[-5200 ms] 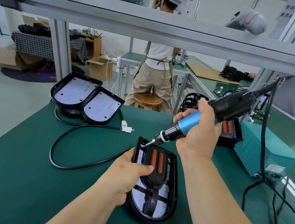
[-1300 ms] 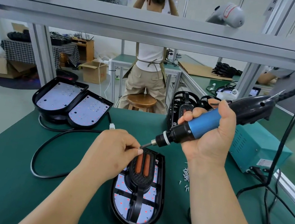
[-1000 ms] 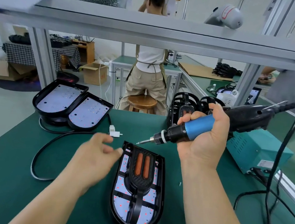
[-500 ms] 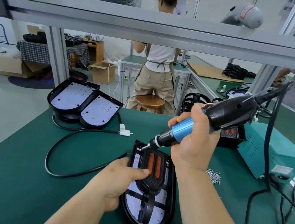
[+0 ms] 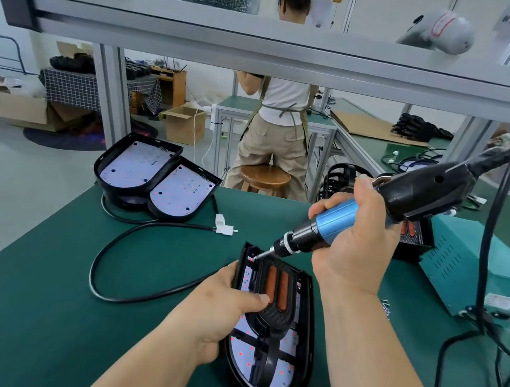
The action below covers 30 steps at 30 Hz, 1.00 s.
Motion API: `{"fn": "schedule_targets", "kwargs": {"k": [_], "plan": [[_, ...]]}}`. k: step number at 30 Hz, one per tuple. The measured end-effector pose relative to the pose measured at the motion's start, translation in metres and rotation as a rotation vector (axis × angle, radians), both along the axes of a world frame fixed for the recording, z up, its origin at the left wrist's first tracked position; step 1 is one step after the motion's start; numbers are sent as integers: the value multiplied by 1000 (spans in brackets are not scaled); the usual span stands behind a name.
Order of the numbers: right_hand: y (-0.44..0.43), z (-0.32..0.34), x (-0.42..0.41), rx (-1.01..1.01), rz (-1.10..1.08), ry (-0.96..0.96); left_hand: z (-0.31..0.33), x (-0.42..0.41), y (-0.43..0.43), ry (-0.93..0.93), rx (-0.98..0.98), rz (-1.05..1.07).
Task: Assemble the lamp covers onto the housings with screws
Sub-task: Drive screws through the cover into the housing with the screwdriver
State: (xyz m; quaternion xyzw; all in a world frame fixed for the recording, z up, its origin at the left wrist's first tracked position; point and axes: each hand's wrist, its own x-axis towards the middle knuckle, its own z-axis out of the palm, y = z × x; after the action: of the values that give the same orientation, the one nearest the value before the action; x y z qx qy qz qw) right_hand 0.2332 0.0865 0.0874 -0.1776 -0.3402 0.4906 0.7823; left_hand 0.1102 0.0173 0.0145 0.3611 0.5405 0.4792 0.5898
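**Driver bit on the housing's top left corner**

Head view. A black lamp housing [image 5: 300, 375] lies flat at lower centre of the frame on the green bench mat [image 5: 42, 295], its straight end away from the camera and its rounded end toward the bottom edge. A black lamp cover [image 5: 275, 316] with 2 orange strips sits inside its rim.

The left hand [image 5: 220, 311] holds the housing at its left edge. The thumb lies across the cover, and the fingers curl along the left rim, partly hidden.

The right hand [image 5: 353, 247] is wrapped tight around the blue barrel of an electric screwdriver [image 5: 374, 204]. The tool slants down from the upper right, and its bit tip meets the housing's top left corner, just inside the rim. No screw head can be made out there.

Left of the housing, a broad stretch of mat runs out to the bench's slanted left edge, crossed only by a looping black cable [image 5: 132, 236] that ends in a white connector [image 5: 222, 223]. 2 open housings [image 5: 159, 178] overlap at the far left corner of the bench.

The right side is tighter. A teal power box [image 5: 475, 268] stands near the right forearm, and black cords [image 5: 494, 222] hang and trail past it. An aluminium beam [image 5: 265, 50] spans the top of the frame above the tool.
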Motion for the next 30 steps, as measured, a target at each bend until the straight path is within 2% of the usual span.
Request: {"fn": "schedule_targets", "kwargs": {"k": [10,30], "plan": [[1,-1,-3,-62,13,-13,-2,-1,0,-16,-11,2],[-5,-4,-12,36,-56,-107,-4,-1,1,-16,-13,30]]}}
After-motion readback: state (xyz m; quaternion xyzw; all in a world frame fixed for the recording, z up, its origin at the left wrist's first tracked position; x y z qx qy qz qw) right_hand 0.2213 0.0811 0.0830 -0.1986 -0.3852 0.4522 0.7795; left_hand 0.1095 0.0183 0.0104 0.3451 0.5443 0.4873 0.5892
